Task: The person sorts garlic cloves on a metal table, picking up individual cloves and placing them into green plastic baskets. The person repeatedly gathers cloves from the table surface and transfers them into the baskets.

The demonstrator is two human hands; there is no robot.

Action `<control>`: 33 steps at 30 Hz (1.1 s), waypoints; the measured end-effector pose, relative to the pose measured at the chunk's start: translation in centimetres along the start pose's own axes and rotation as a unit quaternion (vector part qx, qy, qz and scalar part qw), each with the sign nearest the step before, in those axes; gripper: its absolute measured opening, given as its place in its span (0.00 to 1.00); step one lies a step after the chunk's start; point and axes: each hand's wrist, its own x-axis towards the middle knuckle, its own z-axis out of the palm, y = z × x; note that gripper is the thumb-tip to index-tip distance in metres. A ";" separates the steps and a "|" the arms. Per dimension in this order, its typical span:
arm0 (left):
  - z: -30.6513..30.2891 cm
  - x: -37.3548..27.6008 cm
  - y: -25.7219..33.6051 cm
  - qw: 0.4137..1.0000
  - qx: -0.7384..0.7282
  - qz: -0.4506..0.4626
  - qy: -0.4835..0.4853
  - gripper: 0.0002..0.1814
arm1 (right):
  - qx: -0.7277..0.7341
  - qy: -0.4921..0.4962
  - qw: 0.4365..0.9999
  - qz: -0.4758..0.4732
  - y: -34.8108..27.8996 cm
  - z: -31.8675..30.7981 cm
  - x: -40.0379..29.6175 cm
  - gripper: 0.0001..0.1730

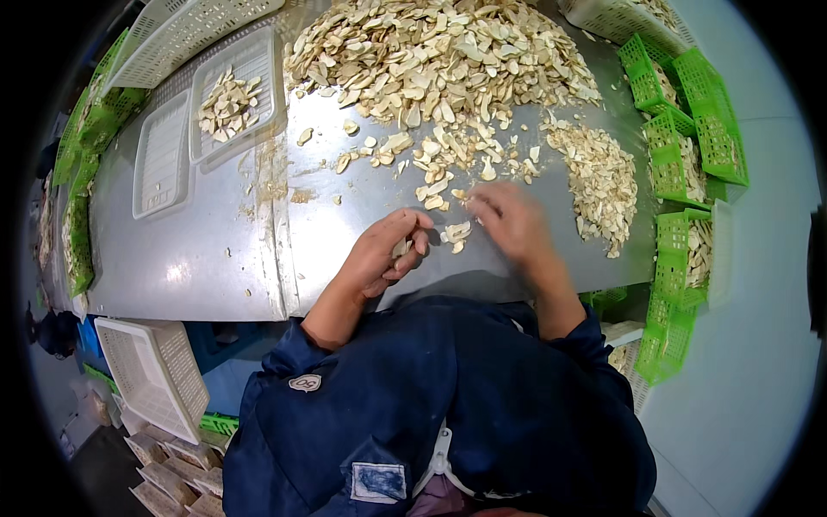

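My left hand is curled above the metal table, with pale dried slices partly showing between its fingers. To its right, my right hand is blurred, its fingertips pointing down at loose slices. Whether it pinches one cannot be made out. Between the hands a few pale slices lie on the metal. Just beyond them is a loose scatter of slices, trailing from a large heap of dried slices at the far side. They look like sliced dried mushroom or root.
A heap of smaller pieces lies at the right. On the left are a clear plastic tray holding slices and another shallow tray. Green baskets line the right edge. A white crate stands below left; a seam crosses the table.
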 end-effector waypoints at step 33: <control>-1.8 0.5 0.6 0.996 -0.043 0.076 0.020 0.25 | 0.014 -0.179 0.970 0.162 -1.9 0.7 6.8 0.13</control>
